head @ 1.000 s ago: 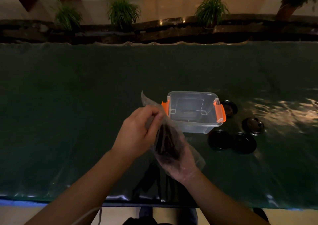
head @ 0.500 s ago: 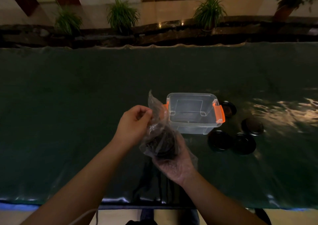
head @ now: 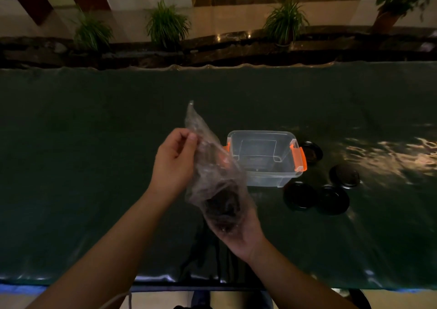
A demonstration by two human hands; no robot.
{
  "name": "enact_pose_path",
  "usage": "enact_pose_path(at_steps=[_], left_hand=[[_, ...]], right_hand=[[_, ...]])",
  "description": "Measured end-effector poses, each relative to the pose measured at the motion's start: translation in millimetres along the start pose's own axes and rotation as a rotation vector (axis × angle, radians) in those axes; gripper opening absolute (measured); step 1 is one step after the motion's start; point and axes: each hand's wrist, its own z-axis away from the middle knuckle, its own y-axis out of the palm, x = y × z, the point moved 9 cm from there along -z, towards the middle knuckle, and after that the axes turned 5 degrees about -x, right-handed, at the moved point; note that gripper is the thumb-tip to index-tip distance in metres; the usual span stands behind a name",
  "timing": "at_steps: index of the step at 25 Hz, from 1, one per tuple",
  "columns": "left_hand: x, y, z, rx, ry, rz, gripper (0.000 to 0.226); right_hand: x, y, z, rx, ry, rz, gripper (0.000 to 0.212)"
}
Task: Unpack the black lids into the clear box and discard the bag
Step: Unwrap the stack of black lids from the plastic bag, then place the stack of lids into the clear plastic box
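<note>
A crinkled clear plastic bag [head: 208, 157] with dark lids [head: 222, 210] bunched in its bottom is held above the table. My left hand [head: 173, 162] pinches the bag's upper edge. My right hand [head: 241, 233] cups the bag's bottom from below, palm up. The clear box [head: 264, 174] with orange latches stands open just behind and right of the bag, with something dark lying low inside it. Several black lids lie on the table to the box's right, the nearest of them [head: 299, 195].
The table is covered by a dark green sheet [head: 94, 167]. Its near edge runs below my forearms. Potted plants [head: 166, 24] stand beyond the far edge. Light glares on the sheet at the right.
My left hand has pulled the bag's top edge up and to the left, stretching the bag taller. My right hand stays under the lids.
</note>
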Motion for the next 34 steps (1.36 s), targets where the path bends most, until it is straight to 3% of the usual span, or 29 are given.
enact_pose_path(at_steps=[5, 8, 10, 12, 14, 16, 17, 18, 19, 20, 23, 24, 26, 28, 31, 34], left_hand=[[63.7, -50.8, -2.8, -0.067, -0.361, 0.316, 0.015], [120.6, -82.2, -2.0, -0.133, -0.590, 0.236, 0.030], [157.3, -93.5, 7.3, -0.149, -0.760, 0.259, 0.025], [180.4, -96.9, 17.0, -0.065, -0.784, 0.206, 0.023], [194.6, -106.9, 25.4, 0.004, -0.770, 0.101, 0.039], [222.0, -128.8, 32.8, -0.090, -0.876, 0.323, 0.054], [239.0, -136.7, 39.9, -0.131, -0.982, 0.492, 0.072], [248.9, -139.8, 45.6, -0.078, -1.037, 0.529, 0.089], [250.0, -138.6, 46.4, 0.009, -1.035, 0.473, 0.093], [250.9, -140.6, 45.6, 0.050, -0.989, 0.320, 0.082], [254.6, -162.4, 36.4, -0.080, -0.852, -0.103, 0.043], [252.2, -171.2, 31.2, -0.136, -0.807, -0.223, 0.045], [234.0, -185.0, 20.6, -0.255, -0.692, -0.514, 0.071], [190.0, -167.8, 8.5, -0.307, -0.377, -0.756, 0.079], [131.8, -65.9, 18.7, 0.012, -0.002, -0.611, 0.060], [105.6, 25.1, 50.8, 0.361, 0.075, -0.481, 0.067]], right_hand=[[11.7, -27.2, 0.6, -0.158, -0.055, -0.010, 0.063], [16.5, -36.6, 1.4, -0.198, -0.061, -0.080, 0.063], [21.3, -43.6, 1.8, -0.228, -0.096, -0.087, 0.063], [26.6, -50.5, 4.3, -0.263, -0.133, -0.085, 0.060], [31.2, -59.2, 7.2, -0.324, -0.164, -0.078, 0.058], [34.6, -66.6, 10.2, -0.377, -0.195, -0.063, 0.057], [35.6, -69.5, 11.2, -0.395, -0.210, -0.052, 0.056], [36.3, -72.0, 12.4, -0.410, -0.221, -0.038, 0.055], [36.4, -74.1, 13.6, -0.425, -0.227, -0.023, 0.055], [35.5, -75.4, 14.6, -0.438, -0.226, -0.012, 0.055], [36.0, -77.9, 17.1, -0.462, -0.238, -0.006, 0.056], [37.8, -78.6, 17.9, -0.468, -0.248, -0.011, 0.056], [42.4, -79.9, 20.3, -0.474, -0.268, -0.015, 0.055], [47.4, -80.9, 21.9, -0.477, -0.284, -0.015, 0.056], [54.1, -82.4, 24.3, -0.494, -0.309, -0.006, 0.060], [61.4, -84.7, 26.6, -0.511, -0.330, 0.007, 0.066]])
